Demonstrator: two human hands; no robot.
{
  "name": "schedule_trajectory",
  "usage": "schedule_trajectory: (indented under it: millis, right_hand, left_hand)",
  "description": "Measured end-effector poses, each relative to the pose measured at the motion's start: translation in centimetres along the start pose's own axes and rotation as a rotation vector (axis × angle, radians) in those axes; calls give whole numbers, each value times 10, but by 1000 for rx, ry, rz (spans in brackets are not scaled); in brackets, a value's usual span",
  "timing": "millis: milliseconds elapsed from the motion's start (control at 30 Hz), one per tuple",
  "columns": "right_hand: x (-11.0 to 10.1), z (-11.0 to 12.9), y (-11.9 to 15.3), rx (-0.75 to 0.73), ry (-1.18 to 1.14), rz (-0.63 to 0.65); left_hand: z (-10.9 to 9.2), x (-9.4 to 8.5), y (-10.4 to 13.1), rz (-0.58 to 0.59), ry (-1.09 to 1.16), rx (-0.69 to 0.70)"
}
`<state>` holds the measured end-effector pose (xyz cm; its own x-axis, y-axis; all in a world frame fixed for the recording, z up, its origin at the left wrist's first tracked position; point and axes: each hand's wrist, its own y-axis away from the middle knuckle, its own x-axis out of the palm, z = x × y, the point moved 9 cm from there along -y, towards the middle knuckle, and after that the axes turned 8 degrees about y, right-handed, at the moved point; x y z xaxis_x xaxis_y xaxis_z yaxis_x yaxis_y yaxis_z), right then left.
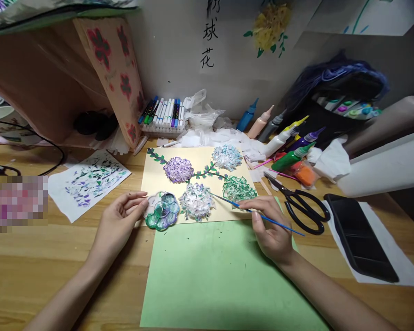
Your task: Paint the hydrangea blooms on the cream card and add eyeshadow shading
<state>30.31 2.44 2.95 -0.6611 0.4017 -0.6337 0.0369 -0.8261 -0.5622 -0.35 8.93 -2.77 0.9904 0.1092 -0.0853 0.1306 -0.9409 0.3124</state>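
Leftmost, the left hand (119, 220) rests open, fingertips touching the flower-shaped palette (162, 211) at the yellow sheet's (196, 161) lower left corner. Right of the palette, the paintbrush (258, 214) lies slantwise, tip pointing up-left at the white paper flower (196, 201), handle trailing down-right. The right hand (271, 227) pinches it mid-shaft, below the sheet's right corner.

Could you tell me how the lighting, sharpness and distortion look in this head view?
Head view: even indoor light, soft shadows under the left hand and right hand; wide-angle bending curves the table edge; a pixelated patch hides something at left; paintbrush and palette stay reasonably sharp.
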Motion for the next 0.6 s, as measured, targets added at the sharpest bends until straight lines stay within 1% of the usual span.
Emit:
schedule_trajectory:
  millis: [167, 300, 400, 533, 600]
  right_hand:
    - [-8, -2, 1, 13, -2, -65]
    - [-5, -2, 1, -2, -9, -14]
    - [-8, -1, 1, -1, -25, -45]
    - [-5, 1, -1, -8, -40, -8]
    - [-9, 2, -1, -18, -51, -43]
  left_hand:
    - [1, -1, 0, 7, -22, 1]
    - [2, -3, 0, 1, -32, 2]
    - [2, -4, 0, -17, -52, -4]
    - [0, -5, -1, -31, -82, 1]
    - [-1, -4, -1, -31, -94, 4]
